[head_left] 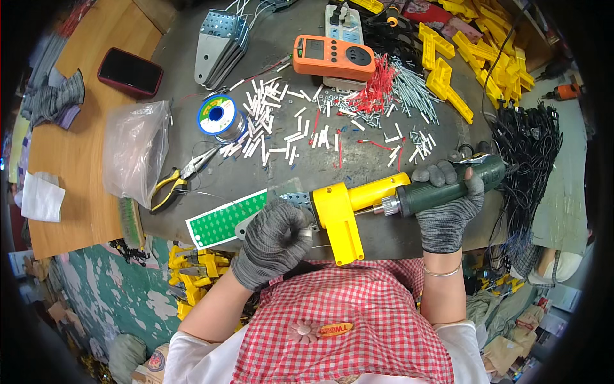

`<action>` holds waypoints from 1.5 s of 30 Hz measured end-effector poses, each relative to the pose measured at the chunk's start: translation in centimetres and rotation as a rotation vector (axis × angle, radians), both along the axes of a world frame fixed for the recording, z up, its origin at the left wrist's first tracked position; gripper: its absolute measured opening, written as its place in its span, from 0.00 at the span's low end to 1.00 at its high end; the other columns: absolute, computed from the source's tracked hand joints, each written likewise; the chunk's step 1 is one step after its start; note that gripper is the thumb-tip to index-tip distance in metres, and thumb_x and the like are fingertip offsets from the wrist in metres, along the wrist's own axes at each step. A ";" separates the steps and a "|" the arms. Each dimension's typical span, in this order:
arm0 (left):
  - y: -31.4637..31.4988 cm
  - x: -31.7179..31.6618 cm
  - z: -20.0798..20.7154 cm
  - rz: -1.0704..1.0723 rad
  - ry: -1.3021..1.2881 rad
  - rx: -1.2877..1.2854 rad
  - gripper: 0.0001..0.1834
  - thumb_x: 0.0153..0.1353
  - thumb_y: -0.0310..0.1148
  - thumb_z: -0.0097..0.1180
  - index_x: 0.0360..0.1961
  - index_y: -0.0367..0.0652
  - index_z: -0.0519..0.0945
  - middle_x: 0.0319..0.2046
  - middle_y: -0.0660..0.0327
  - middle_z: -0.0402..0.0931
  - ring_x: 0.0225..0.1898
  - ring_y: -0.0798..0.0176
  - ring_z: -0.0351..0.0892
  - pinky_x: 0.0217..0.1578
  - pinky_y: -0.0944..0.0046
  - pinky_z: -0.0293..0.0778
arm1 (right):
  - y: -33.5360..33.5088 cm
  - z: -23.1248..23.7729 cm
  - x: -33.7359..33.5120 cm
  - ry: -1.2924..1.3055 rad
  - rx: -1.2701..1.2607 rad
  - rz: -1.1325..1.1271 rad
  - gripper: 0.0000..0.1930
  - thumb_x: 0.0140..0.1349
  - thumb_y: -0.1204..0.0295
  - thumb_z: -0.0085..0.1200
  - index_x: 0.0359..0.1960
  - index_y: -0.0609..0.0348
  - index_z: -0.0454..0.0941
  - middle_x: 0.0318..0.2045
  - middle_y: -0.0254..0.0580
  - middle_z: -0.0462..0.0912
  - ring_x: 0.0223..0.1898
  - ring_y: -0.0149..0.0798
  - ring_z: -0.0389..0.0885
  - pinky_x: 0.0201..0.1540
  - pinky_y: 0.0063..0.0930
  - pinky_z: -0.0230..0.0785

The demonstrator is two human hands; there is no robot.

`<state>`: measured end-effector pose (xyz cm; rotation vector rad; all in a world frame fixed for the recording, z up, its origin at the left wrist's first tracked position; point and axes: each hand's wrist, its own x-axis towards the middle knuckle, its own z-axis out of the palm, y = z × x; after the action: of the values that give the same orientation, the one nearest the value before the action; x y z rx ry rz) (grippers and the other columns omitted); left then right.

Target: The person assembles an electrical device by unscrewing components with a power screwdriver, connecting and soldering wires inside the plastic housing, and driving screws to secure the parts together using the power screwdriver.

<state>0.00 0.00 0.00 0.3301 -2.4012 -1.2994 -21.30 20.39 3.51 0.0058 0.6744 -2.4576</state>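
In my gloved right hand (451, 208) is a dark green electric screwdriver (425, 195), lying level with its silver chuck pointing left. Its bit reaches toward a yellow plastic housing (336, 217) with a handle arm; the tip is hidden behind the yellow part. My gloved left hand (275, 240) is closed round the perforated metal plate (297, 198) at the housing's left end. The fingers cover much of that plate. A green-and-white patterned sheet (230, 219) lies on the table just beyond my left hand.
Loose white sleeves (259, 121), red wires and long screws (416, 89) lie across the table, with a solder spool (220, 118) and pliers (169, 185) at left. An orange meter (334, 57) stands at the back. Yellow housings (492, 45) and black cords (527, 153) are heaped right.
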 end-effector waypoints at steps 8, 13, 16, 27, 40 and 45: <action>-0.3 0.0 0.0 -0.075 0.117 -0.014 0.13 0.45 0.21 0.64 0.32 0.44 0.75 0.26 0.60 0.73 0.29 0.55 0.74 0.33 0.58 0.72 | -0.2 -0.5 0.5 -0.019 -0.030 -0.033 0.14 0.56 0.63 0.58 0.41 0.55 0.74 0.24 0.30 0.69 0.28 0.34 0.69 0.46 0.40 0.65; 0.1 0.2 -0.5 -0.069 0.098 0.021 0.14 0.44 0.22 0.65 0.32 0.45 0.76 0.27 0.60 0.74 0.30 0.54 0.74 0.34 0.56 0.71 | -0.3 -0.5 0.7 -0.042 -0.012 -0.077 0.13 0.56 0.64 0.58 0.40 0.55 0.74 0.23 0.30 0.69 0.28 0.34 0.69 0.45 0.40 0.64; 0.0 0.4 -0.8 -0.065 0.110 -0.008 0.15 0.44 0.21 0.67 0.32 0.47 0.75 0.28 0.61 0.77 0.30 0.57 0.77 0.33 0.60 0.74 | -0.5 -0.4 0.7 -0.019 -0.016 -0.074 0.13 0.56 0.64 0.58 0.40 0.55 0.74 0.23 0.30 0.69 0.29 0.34 0.69 0.46 0.40 0.65; 0.2 0.0 -0.3 -0.076 0.144 -0.098 0.15 0.45 0.19 0.67 0.31 0.46 0.75 0.28 0.61 0.77 0.27 0.61 0.76 0.31 0.63 0.74 | -1.1 0.7 1.0 -0.034 0.001 -0.060 0.13 0.59 0.65 0.56 0.43 0.54 0.74 0.23 0.28 0.70 0.28 0.32 0.71 0.47 0.38 0.65; 0.7 0.0 -1.0 -0.040 0.164 -0.129 0.17 0.47 0.17 0.64 0.35 0.44 0.72 0.31 0.59 0.77 0.29 0.60 0.75 0.33 0.64 0.73 | -1.0 0.1 1.1 -0.098 -0.040 -0.058 0.14 0.58 0.62 0.54 0.41 0.57 0.74 0.23 0.29 0.71 0.28 0.33 0.71 0.47 0.36 0.65; 1.2 0.1 -1.1 -0.024 0.173 -0.108 0.17 0.47 0.17 0.65 0.35 0.43 0.73 0.31 0.59 0.77 0.30 0.61 0.75 0.35 0.64 0.74 | -0.7 -0.1 0.9 -0.127 -0.037 -0.086 0.11 0.56 0.61 0.54 0.32 0.54 0.73 0.24 0.33 0.69 0.30 0.37 0.70 0.47 0.40 0.65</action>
<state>0.06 1.21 -1.08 0.1523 -2.3241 -1.1532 -20.40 19.74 3.44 0.1788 0.5847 -2.5263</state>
